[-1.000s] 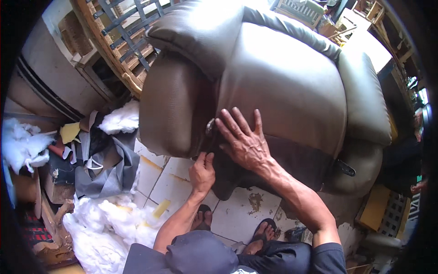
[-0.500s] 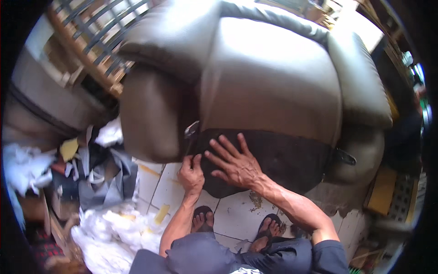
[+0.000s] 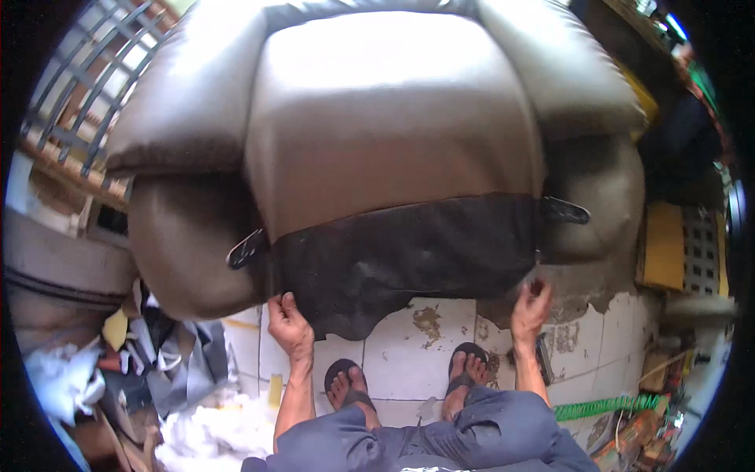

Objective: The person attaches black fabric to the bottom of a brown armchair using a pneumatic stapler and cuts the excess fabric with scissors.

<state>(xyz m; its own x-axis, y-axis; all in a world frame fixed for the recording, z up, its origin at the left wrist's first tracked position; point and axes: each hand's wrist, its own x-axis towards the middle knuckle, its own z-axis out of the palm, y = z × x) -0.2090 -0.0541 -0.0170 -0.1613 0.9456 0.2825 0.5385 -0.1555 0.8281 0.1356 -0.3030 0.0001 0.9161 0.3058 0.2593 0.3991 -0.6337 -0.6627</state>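
Observation:
A brown padded leather seat (image 3: 393, 149) fills the upper middle, with a dark fabric flap (image 3: 401, 244) along its lower front. My left hand (image 3: 287, 318) pinches that flap at its lower left edge. My right hand (image 3: 532, 307), slightly blurred, is raised at the flap's lower right corner with fingers partly curled; whether it touches or grips the fabric is unclear. A dark metal bracket sticks out on the left (image 3: 245, 248) and another on the right (image 3: 565, 209), beside the flap.
A webbed wooden frame (image 3: 94, 86) stands at upper left. Fabric scraps (image 3: 181, 370) and white stuffing (image 3: 204, 433) lie at lower left. A yellow board (image 3: 661, 244) is at the right, a green coiled hose (image 3: 598, 407) on the tiles at lower right. My sandalled feet are below.
The view has swung to face the seat squarely. My right hand has left the middle of the flap for its right corner. My left hand stays at the left edge.

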